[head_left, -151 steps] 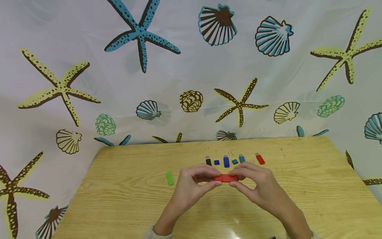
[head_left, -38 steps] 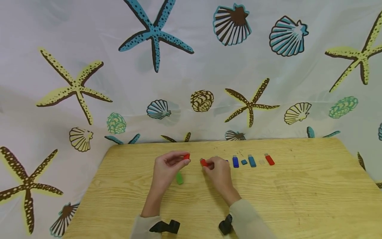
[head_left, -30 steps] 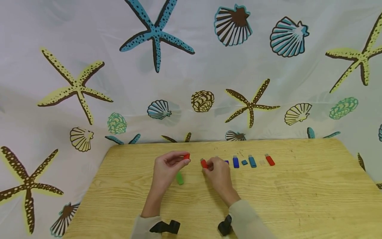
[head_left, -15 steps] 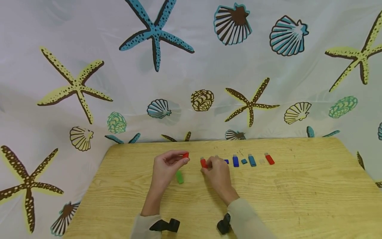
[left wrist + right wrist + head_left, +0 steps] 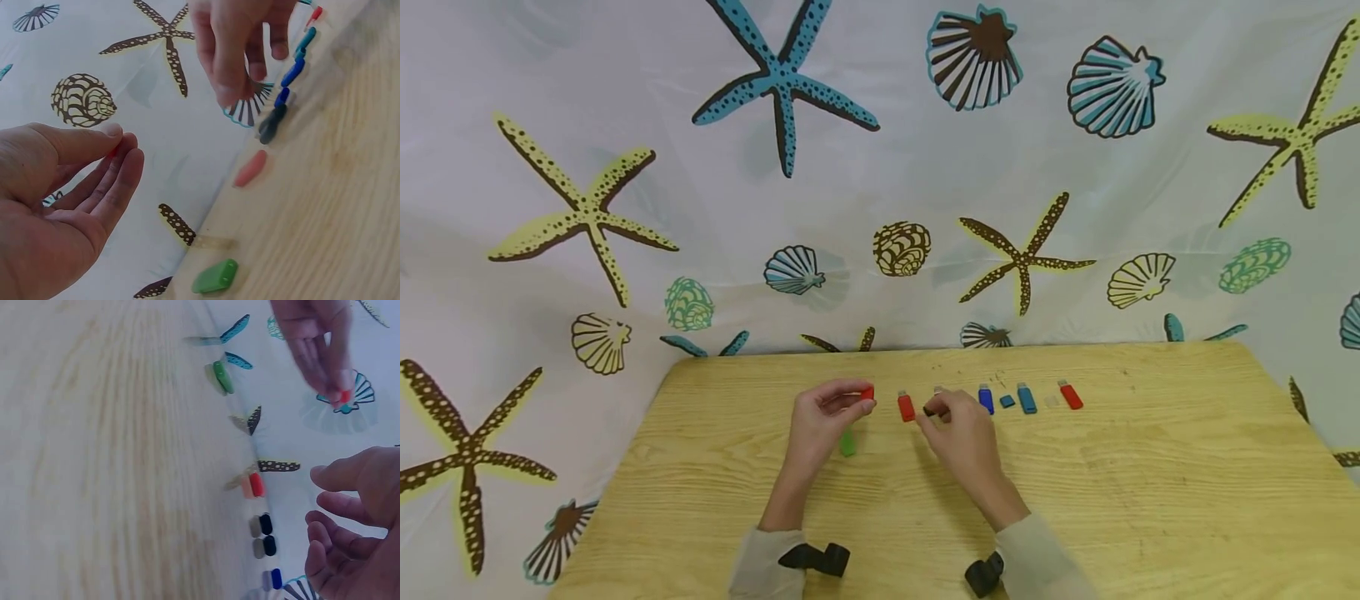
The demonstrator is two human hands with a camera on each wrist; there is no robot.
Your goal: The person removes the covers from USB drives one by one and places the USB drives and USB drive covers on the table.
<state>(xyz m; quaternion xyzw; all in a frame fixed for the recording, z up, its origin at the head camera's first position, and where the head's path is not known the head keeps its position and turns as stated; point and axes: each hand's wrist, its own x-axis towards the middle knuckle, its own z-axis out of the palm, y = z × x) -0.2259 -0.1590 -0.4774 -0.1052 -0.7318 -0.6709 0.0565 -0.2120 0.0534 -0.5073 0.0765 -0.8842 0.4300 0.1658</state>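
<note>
My left hand (image 5: 823,421) pinches a small red cap (image 5: 867,392) between thumb and fingers, raised above the table. A red USB stick (image 5: 906,407), its metal plug bare and pointing away, lies on the wood right of that hand. Beside it hovers my right hand (image 5: 967,429), thumb and fingers parted and holding nothing in the right wrist view. Under its fingertips in the head view a black USB stick (image 5: 928,411) is mostly hidden; the right wrist view has two black pieces (image 5: 267,534) there. Behind the left wrist lies a green USB stick (image 5: 847,443).
Rightward along the back of the wooden table (image 5: 1150,467) run a blue USB stick (image 5: 986,400), a teal cap (image 5: 1007,401), a teal USB stick (image 5: 1026,398), a pale cap (image 5: 1051,401) and another red USB stick (image 5: 1070,395). A patterned curtain (image 5: 880,183) hangs behind.
The red cap and red USB stick were joined, then pulled apart. My right hand has set the red USB stick on the table, let go and moved right. The left hand keeps the cap.
</note>
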